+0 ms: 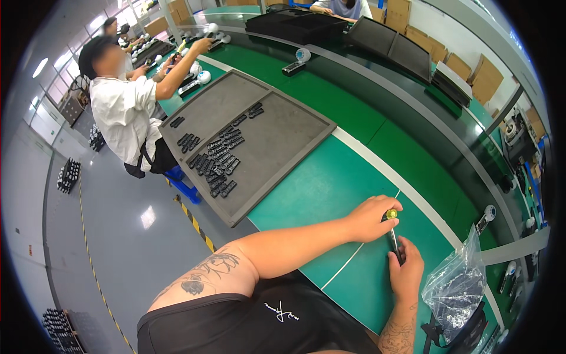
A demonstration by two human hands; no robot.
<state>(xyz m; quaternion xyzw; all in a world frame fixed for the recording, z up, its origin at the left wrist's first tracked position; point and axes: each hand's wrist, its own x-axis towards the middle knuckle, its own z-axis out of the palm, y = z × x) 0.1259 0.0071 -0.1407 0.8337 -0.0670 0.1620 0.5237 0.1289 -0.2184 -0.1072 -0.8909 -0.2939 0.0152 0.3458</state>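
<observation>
My left hand (pixel 372 219) is closed around the yellow handle of a screwdriver (pixel 391 214), its metal shaft pointing down toward my other hand. Fingers curled, my right hand (pixel 407 268) grips a small dark part (pixel 401 255) at the end of that shaft. Most of this part is hidden by the fingers, so its exact kind does not show. Both hands are just above the green tabletop (pixel 306 194). To their left lies a large grey tray (pixel 283 138) with several small black plastic parts (pixel 218 156) grouped on its left half.
A clear plastic bag (pixel 457 283) lies right of my right hand. Beyond the table runs a green conveyor belt (pixel 377 127) carrying a device with a round white head (pixel 302 55). At the left, a co-worker in a white shirt (pixel 121 106) handles similar devices. Black trays (pixel 389 44) stand across the belt.
</observation>
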